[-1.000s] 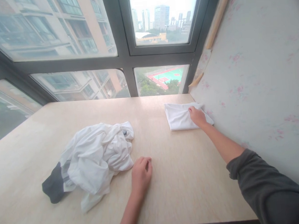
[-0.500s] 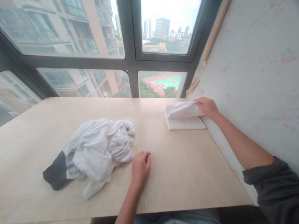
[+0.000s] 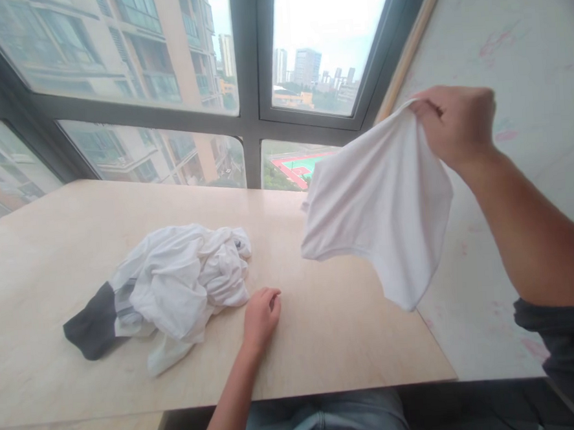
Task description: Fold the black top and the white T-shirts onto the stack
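My right hand (image 3: 459, 123) is closed in a fist on the top corner of a white cloth (image 3: 378, 203), which looks like a folded garment. It hangs down in the air above the table's right side, its lower edge curved and a corner pointing downward. My left hand (image 3: 263, 317) rests on the table (image 3: 324, 342) with curled fingers and nothing visible in it. Just beyond its fingers lies a crumpled heap of white clothing (image 3: 174, 277) with a dark grey end (image 3: 92, 324) at the left.
A window with a dark frame (image 3: 247, 81) runs behind the table. On the right stands a wall with faded floral paper (image 3: 515, 52), close to my right arm. The table's front edge is above my lap (image 3: 324, 423).
My right hand has raised the white cloth off the table, up and toward me, and it now hangs partly unfolded. My left hand stays by the crumpled clothing.
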`<state>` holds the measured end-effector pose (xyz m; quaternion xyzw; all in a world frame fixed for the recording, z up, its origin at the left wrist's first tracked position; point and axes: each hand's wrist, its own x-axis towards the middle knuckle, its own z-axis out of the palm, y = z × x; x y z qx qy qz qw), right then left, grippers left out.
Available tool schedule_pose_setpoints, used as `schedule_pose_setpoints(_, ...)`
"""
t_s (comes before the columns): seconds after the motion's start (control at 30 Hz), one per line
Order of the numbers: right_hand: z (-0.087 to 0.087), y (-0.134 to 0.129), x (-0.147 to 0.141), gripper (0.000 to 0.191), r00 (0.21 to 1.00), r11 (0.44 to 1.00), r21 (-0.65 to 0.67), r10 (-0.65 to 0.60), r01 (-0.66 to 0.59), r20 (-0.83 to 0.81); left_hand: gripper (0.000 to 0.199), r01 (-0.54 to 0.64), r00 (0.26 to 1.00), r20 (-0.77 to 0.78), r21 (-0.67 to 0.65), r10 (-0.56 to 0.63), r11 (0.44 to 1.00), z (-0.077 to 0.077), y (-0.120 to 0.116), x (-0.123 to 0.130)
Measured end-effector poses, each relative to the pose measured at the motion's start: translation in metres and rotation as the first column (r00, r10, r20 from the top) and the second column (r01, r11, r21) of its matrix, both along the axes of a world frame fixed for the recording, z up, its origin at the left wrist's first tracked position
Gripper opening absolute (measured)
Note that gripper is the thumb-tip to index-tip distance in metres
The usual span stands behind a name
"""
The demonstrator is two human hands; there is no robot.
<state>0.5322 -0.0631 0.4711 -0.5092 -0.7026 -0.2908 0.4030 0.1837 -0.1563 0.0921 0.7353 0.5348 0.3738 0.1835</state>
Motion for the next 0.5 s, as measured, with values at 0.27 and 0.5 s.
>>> schedule_pose_setpoints(0.27, 0.015, -0.024, -0.031, 0.052, 0.999, 1.0, 0.016, -0.025, 0.025, 0.02, 0.019, 0.011, 1.0, 0.0, -0.001, -0.011, 1.0, 0.0, -0.002, 0.0)
schedule_pose_setpoints(0.5, 0.003, -0.024, -0.064, 0.052, 0.993, 0.98, -0.18, 0.098, -0.084, 0.072, 0.02, 0.017, 0.999, 0.033, -0.03, -0.016, 0.999, 0.003, -0.004, 0.0)
